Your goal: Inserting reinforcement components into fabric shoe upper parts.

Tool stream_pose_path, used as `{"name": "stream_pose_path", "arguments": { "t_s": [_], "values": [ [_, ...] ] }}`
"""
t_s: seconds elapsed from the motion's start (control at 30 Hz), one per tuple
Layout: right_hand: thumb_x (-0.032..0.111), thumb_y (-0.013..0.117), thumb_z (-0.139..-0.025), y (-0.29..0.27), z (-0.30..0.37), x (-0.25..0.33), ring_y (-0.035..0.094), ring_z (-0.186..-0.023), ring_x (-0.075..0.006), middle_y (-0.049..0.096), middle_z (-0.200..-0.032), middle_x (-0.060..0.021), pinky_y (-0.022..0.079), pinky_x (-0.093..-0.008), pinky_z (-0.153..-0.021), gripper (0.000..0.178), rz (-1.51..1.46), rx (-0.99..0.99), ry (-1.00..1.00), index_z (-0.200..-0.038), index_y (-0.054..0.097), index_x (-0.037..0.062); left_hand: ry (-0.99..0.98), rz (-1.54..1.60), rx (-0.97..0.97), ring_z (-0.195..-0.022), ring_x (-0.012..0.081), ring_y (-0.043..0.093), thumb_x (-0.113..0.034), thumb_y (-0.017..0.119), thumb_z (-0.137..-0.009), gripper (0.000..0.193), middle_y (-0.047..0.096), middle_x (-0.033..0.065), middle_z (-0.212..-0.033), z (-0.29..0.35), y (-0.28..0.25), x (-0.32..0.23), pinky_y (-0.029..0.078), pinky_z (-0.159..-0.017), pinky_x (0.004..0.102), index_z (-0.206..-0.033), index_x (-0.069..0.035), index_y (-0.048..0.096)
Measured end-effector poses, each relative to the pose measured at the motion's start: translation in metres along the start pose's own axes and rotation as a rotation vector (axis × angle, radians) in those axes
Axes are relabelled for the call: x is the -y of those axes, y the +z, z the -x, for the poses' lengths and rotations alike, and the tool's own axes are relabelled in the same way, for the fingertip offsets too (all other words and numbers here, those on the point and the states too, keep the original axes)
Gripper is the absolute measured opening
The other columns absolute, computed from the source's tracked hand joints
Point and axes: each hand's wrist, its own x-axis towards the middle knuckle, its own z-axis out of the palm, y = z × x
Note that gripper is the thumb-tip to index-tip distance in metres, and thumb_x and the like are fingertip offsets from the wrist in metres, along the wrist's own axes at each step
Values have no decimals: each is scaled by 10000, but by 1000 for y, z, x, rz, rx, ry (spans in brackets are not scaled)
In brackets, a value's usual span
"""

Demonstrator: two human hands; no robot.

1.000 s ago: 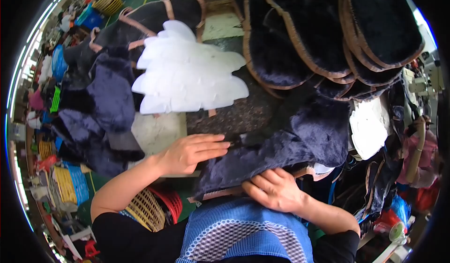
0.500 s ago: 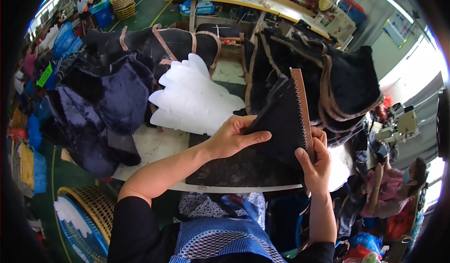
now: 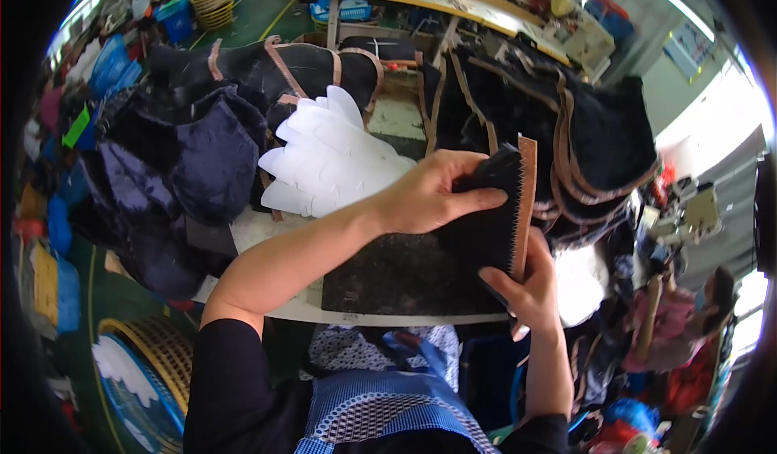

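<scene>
Over the dark mat, my left hand pinches the black cloth piece and my right hand pinches it by its tan edge strip. I seem to be checking the stitches; turning it would need both pinches snug.

Brown strip, apparently black fabric
</scene>
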Motion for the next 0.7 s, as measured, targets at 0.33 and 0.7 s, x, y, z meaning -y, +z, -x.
{"name": "stream_pose_path", "arguments": {
  "t_s": [0.33, 0.7],
  "values": [
    [138, 652, -778, 128, 25, -95, 596, -785, -235, 541, -827, -64, 488, -365, -717, 138, 737, 140, -481, -811, 530, 84, -551, -545, 199, -1004, 153, 699, -167, 642, -1004, 270, 737, 105, -1046, 45, -35, -53, 532, -926, 318, -1210, 7, 662],
    [260, 763, -955, -73, 103, -108, 641, -1100, -225, 649, -1255, -157, 544, -354, -923, 551, 330, -500, 292, -1409, 548, 34, -79, -1192, 627, -1078, 308, 585, -239, 860, -744, 744, 543, 158, -1213, 94, 18, 51, 488, -957, 429, -1378, -12, 545]
  ]
}}
